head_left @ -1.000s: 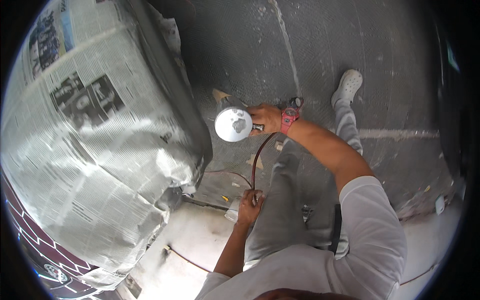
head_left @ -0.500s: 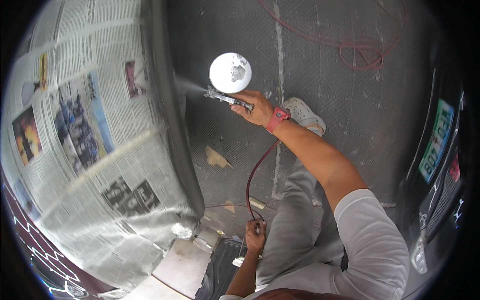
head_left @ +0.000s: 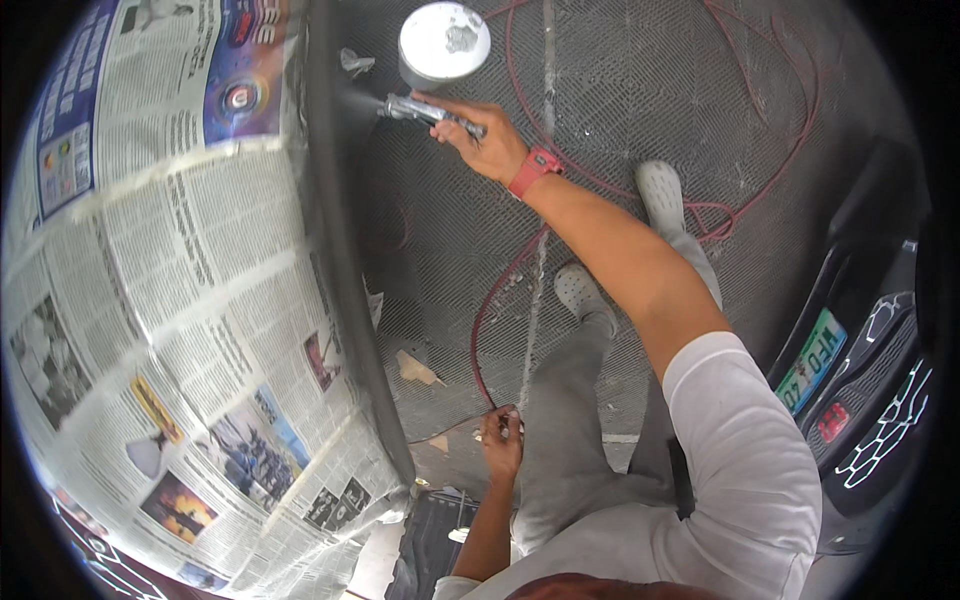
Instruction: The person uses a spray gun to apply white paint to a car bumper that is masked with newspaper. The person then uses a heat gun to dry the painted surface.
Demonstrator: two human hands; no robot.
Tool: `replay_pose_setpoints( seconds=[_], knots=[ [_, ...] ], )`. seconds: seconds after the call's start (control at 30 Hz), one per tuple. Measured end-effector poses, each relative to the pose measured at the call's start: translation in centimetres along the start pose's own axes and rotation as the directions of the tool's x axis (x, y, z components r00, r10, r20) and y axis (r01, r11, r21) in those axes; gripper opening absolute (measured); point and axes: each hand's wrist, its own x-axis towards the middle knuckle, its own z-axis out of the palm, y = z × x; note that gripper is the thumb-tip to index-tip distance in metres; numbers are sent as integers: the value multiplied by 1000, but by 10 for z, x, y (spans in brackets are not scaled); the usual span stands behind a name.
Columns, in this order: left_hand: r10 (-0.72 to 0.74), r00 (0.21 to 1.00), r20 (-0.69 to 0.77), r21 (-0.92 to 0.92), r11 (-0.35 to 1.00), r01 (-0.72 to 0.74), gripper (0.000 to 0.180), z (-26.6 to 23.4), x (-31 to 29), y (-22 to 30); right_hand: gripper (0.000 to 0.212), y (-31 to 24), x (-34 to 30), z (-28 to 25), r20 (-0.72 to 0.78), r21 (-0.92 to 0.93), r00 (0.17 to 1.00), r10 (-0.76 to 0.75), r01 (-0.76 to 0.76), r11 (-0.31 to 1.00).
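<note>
In my right hand (head_left: 487,142) is a metal spray gun (head_left: 425,110) with a round white paint cup (head_left: 444,42) on top, speckled with grey. A fine mist leaves its nozzle toward the dark edge panel (head_left: 345,215) on the left, a short gap away. My left hand (head_left: 502,438) is low in the picture, closed on the red air hose (head_left: 478,345), which runs up toward my right arm. Newspaper sheets (head_left: 215,240), joined with tape, cover the large curved surface beside that dark panel.
More red hose loops (head_left: 715,215) lie on the dark textured floor (head_left: 440,270) at the right. A torn paper scrap (head_left: 418,368) lies near the panel. A dark vehicle end with a licence plate (head_left: 812,362) stands on the right, and a dark tray-like object (head_left: 430,535) sits low by my left arm.
The spray gun and my right hand have moved forward along the panel, still misting. My feet have shifted, with both shoes now showing. My left hand keeps hold of the hose.
</note>
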Motion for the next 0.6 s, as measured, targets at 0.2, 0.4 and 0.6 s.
replay_pose_setpoints(
  seconds=[0.2,0.4,0.6],
  knots=[
    [72,974,-214,1,997,-73,25,41,53,93,41,36,123,-46,-66,159,963,263,-250,955],
    [89,894,-440,-1,995,-100,26,77,96,196,48,58,258,-100,-100,82,917,386,-379,922],
    [125,725,-678,42,991,-131,27,123,141,207,56,123,335,-109,-226,1,955,192,-197,980]
  ],
)
